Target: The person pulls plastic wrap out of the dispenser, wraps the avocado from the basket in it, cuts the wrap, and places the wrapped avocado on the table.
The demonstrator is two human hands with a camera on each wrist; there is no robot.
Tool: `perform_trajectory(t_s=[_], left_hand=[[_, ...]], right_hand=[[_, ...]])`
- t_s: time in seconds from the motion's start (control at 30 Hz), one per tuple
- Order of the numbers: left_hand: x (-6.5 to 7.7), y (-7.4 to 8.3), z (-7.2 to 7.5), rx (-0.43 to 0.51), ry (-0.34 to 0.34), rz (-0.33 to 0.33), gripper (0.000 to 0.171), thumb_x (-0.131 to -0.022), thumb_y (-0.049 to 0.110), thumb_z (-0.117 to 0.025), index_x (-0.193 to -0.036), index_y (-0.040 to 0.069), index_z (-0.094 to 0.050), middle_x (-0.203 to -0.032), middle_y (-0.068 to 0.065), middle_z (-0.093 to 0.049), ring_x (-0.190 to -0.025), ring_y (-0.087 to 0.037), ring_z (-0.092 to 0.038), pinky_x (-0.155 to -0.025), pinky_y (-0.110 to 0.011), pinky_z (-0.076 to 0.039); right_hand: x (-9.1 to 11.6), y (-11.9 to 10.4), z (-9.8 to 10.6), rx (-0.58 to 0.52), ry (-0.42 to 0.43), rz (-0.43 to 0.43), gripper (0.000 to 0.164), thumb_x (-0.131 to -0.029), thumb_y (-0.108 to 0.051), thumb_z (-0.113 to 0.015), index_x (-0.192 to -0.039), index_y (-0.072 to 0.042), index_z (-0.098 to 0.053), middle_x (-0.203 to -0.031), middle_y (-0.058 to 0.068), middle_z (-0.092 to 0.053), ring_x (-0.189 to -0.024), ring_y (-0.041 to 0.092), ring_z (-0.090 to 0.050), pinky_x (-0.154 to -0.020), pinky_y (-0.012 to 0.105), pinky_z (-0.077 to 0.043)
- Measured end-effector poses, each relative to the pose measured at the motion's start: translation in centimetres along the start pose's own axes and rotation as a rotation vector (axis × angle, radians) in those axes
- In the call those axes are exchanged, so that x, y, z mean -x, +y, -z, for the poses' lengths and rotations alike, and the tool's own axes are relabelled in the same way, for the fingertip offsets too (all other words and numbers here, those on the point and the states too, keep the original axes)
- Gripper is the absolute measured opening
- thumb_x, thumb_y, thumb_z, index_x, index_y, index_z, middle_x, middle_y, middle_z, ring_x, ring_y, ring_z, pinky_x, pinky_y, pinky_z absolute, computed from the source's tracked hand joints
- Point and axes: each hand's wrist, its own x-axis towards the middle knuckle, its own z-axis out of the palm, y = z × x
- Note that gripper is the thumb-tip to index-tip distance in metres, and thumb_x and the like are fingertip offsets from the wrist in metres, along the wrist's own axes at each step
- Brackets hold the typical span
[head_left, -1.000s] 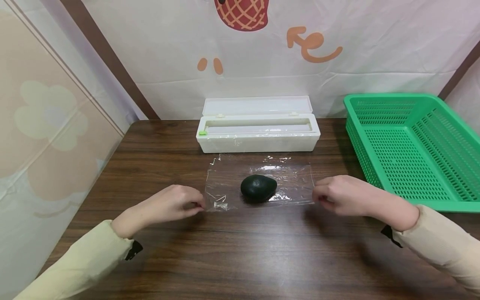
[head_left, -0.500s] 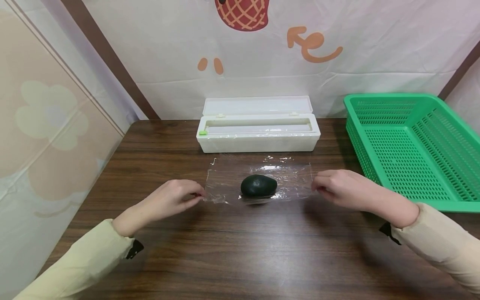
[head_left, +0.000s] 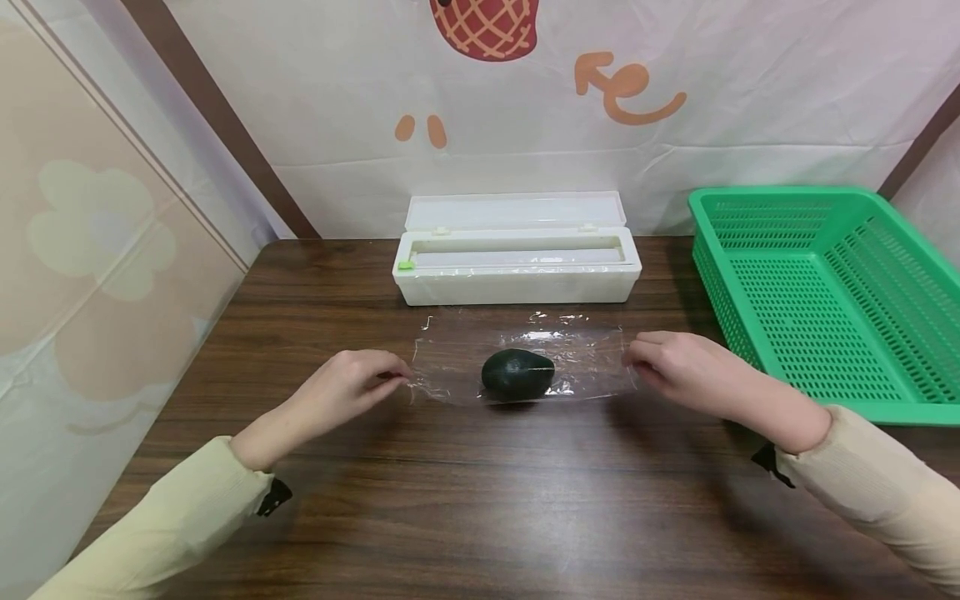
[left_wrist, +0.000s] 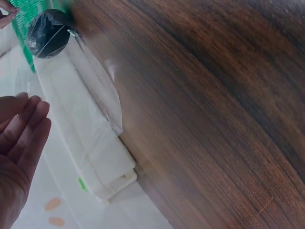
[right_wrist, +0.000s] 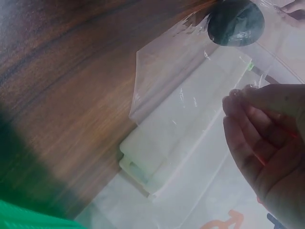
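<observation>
A dark green avocado [head_left: 517, 374] lies on a sheet of clear plastic wrap [head_left: 450, 358] in the middle of the table. The near edge of the wrap is lifted and passes in front of and over part of the avocado. At the sheet's near left corner my left hand [head_left: 347, 383] pinches the film between thumb and fingertips. My right hand [head_left: 684, 368] pinches the opposite corner the same way. In the left wrist view the film stretches from the fingertips [left_wrist: 35, 102] toward the avocado [left_wrist: 49, 33]; the right wrist view shows the right fingertips [right_wrist: 238, 95] together.
Behind the wrap stands a white plastic-wrap dispenser box [head_left: 517, 287] with its lid raised and a green slider [head_left: 406, 266] at its left end. A green mesh basket [head_left: 757, 333] sits at the right, close to the right forearm. A printed cloth [head_left: 337, 125] hangs behind the table.
Both hands have moved slightly up and away from the body, lifting the wrap's near edge from in front of the avocado to over its front. The avocado, box and basket have stayed put.
</observation>
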Motion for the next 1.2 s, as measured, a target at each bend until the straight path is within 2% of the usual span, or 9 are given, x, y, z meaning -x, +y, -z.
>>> perform_trajectory(t_s=[0.17, 0.5, 0.7, 0.87, 1.0, 1.2], left_hand=[[-0.2, -0.1, -0.2, 0.014, 0.029, 0.054, 0.014, -0.075, -0.004, -0.069, -0.085, 0.005, -0.067, -0.080, -0.002, -0.068, -0.070, -0.009, -0.063, -0.061, -0.026, -0.054], [-0.6, -0.4, -0.6, 0.067, 0.083, 0.084, 0.011, -0.074, -0.005, -0.070, -0.080, 0.003, -0.065, -0.076, -0.002, -0.068, -0.068, -0.010, -0.063, -0.060, -0.026, -0.055], [-0.6, -0.5, -0.8, 0.077, 0.095, 0.126, 0.019, -0.072, -0.008, -0.070, -0.079, 0.005, -0.059, -0.074, -0.001, -0.066, -0.067, -0.012, -0.063, -0.057, -0.030, -0.055], [-0.5, -0.6, -0.9, 0.078, 0.093, 0.136, 0.024, -0.071, -0.011, -0.069, -0.079, 0.007, -0.055, -0.072, 0.000, -0.064, -0.067, -0.014, -0.064, -0.057, -0.030, -0.054], [-0.6, -0.7, -0.8, 0.087, 0.075, 0.139, 0.018, -0.074, -0.009, -0.067, -0.080, 0.007, -0.062, -0.076, 0.000, -0.066, -0.071, -0.011, -0.063, -0.061, -0.031, -0.055], [-0.8, -0.7, -0.8, 0.094, 0.026, 0.170, 0.013, -0.078, -0.005, -0.066, -0.084, 0.006, -0.068, -0.081, -0.002, -0.069, -0.076, -0.013, -0.064, -0.067, -0.030, -0.055]], right_hand=[[-0.3, 0.1, -0.2, 0.001, 0.003, -0.015, 0.015, -0.072, 0.006, -0.064, -0.080, -0.006, -0.062, -0.073, -0.003, -0.058, -0.062, 0.009, -0.057, -0.053, 0.027, -0.049], [-0.8, 0.1, -0.7, -0.010, -0.037, -0.098, 0.018, -0.073, 0.008, -0.059, -0.076, -0.010, -0.054, -0.068, -0.006, -0.054, -0.058, 0.007, -0.051, -0.050, 0.026, -0.046], [-0.9, 0.2, -1.2, -0.017, -0.041, -0.129, 0.021, -0.074, 0.009, -0.056, -0.073, -0.012, -0.051, -0.064, -0.009, -0.049, -0.056, 0.005, -0.046, -0.049, 0.023, -0.042], [-1.1, 0.1, -1.3, -0.019, -0.061, -0.145, 0.022, -0.076, 0.009, -0.055, -0.072, -0.013, -0.050, -0.063, -0.009, -0.046, -0.055, 0.005, -0.044, -0.048, 0.023, -0.039], [-1.1, 0.2, -1.4, -0.011, -0.073, -0.132, 0.019, -0.078, 0.006, -0.060, -0.072, -0.011, -0.054, -0.065, -0.007, -0.049, -0.056, 0.007, -0.047, -0.049, 0.024, -0.042], [-1.1, 0.4, -1.6, 0.003, -0.088, -0.130, 0.012, -0.078, 0.003, -0.064, -0.076, -0.008, -0.063, -0.071, -0.002, -0.055, -0.062, 0.012, -0.057, -0.054, 0.029, -0.048]])
